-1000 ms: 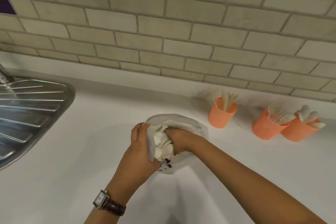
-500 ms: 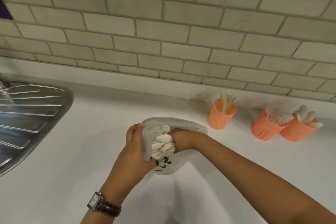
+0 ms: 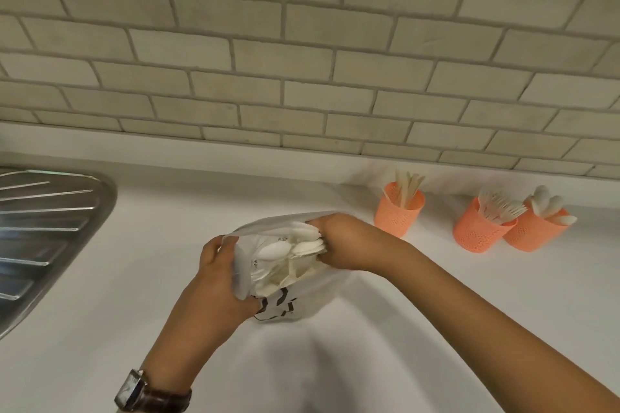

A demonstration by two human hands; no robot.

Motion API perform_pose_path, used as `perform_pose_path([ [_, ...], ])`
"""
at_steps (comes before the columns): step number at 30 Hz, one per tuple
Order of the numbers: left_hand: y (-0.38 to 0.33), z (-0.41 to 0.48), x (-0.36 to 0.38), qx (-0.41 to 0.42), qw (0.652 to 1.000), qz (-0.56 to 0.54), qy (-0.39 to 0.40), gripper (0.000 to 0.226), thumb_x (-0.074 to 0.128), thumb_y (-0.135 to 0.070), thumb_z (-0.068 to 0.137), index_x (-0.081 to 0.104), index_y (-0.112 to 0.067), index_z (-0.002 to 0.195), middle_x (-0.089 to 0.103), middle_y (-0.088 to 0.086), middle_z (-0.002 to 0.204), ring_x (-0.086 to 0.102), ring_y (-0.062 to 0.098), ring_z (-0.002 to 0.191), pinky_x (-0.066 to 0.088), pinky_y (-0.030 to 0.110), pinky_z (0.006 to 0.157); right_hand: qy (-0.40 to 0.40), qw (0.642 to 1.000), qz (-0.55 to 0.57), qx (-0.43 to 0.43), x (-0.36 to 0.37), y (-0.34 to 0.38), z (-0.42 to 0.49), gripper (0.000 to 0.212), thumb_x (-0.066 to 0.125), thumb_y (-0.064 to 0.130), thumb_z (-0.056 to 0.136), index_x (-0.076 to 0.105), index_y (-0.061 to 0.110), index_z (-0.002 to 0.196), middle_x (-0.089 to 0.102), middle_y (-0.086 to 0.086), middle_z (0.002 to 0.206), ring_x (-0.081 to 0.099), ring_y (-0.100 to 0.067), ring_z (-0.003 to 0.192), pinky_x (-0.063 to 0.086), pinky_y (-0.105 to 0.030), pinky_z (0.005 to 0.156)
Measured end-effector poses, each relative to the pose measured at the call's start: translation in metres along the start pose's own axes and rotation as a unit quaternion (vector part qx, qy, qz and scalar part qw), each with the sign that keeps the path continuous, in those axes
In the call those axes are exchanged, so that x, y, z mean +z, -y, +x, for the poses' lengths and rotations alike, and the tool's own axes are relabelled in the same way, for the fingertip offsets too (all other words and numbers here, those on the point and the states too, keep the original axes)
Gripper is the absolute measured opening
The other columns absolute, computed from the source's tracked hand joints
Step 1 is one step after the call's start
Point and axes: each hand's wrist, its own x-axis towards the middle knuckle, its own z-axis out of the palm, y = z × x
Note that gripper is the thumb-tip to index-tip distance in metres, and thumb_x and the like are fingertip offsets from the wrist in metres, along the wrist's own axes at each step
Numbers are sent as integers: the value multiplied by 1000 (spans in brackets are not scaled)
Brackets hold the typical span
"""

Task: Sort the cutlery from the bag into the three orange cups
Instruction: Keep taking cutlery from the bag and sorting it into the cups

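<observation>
Spoons [image 3: 291, 247], smooth white plastic ovals, are gripped in a bunch by the right hand [image 3: 349, 241] at the mouth of a filmy bag [image 3: 310, 297] on the counter [image 3: 134, 278], its rim pinched by the left hand [image 3: 218, 278].

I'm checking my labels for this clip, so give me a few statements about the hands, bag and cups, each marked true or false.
1. The right hand grips a bunch of white spoons at the mouth of the bag. True.
2. The left hand hangs idle, touching nothing. False: it holds the bag's edge.
3. The three orange cups stand to the right of the bag. True.
4. The cups are empty. False: each holds cutlery.
5. A wristwatch sits on the left wrist. True.
</observation>
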Motion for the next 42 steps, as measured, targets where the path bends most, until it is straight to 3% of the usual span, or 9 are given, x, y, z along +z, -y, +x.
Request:
perform_pose_path([
  [4,0,2,-3,8,999,-20,28,91,78,-20,67,25,-26,140,19,-15,139,54,16,94,51,35,83,-77,987,129,57,-16,1,-10,15,63,1,77,63,8,90,59,3,75,55,-14,74,36,-10,56],
  [9,-6,10,-1,31,999,-19,37,90,76,-20,69,24,-29,142,18,-20,131,57,16,93,51,31,80,-144,936,304,108,-21,2,-17,18,75,11,79,64,14,93,66,5,82,60,0,73,46,-9,69],
  [14,-5,18,1,56,998,12,17,79,75,-37,72,33,-33,140,20,-11,146,52,19,111,47,31,89,-277,803,523,68,-34,4,-30,9,67,1,83,65,9,81,65,-2,67,63,-19,67,54,-28,69],
  [18,-17,18,2,68,995,60,-31,54,70,-42,75,53,-32,125,29,-6,146,33,25,129,33,39,103,-328,654,680,50,-30,-1,-63,7,62,5,80,56,7,84,52,-3,56,50,-14,52,46,-25,50],
  [21,-34,14,8,82,992,83,-40,33,69,-42,75,63,-33,106,39,-6,142,36,25,128,32,42,101,-364,598,708,90,-16,-12,-93,8,58,1,86,56,9,87,47,-3,52,46,-12,46,40,-23,43],
  [27,-79,-4,41,183,976,28,-113,19,71,-25,78,63,-33,93,50,-8,128,39,22,120,34,41,99,-378,572,706,179,10,-48,-150,13,64,12,74,56,7,83,45,-5,50,41,-15,40,38,-24,40],
  [31,-126,-15,96,258,964,-44,-52,12,63,-36,80,60,-40,91,53,-17,111,47,11,107,34,20,87,-375,550,719,199,15,-76,-184,14,64,14,73,55,7,82,45,-5,50,39,-15,39,37,-24,40],
  [35,-181,-32,169,258,960,-99,50,3,62,-39,79,61,-41,82,59,-20,92,56,5,86,39,9,73,-349,567,713,219,9,-112,-226,14,69,15,79,57,8,79,50,-6,59,44,-15,46,38,-25,46],
  [42,-274,-59,279,231,953,-166,105,10,72,-26,76,66,-34,77,63,-13,74,53,9,65,40,11,57,-325,565,726,218,-5,-191,-296,10,70,15,81,63,8,81,61,-15,72,64,-30,72,53,-36,70],
])
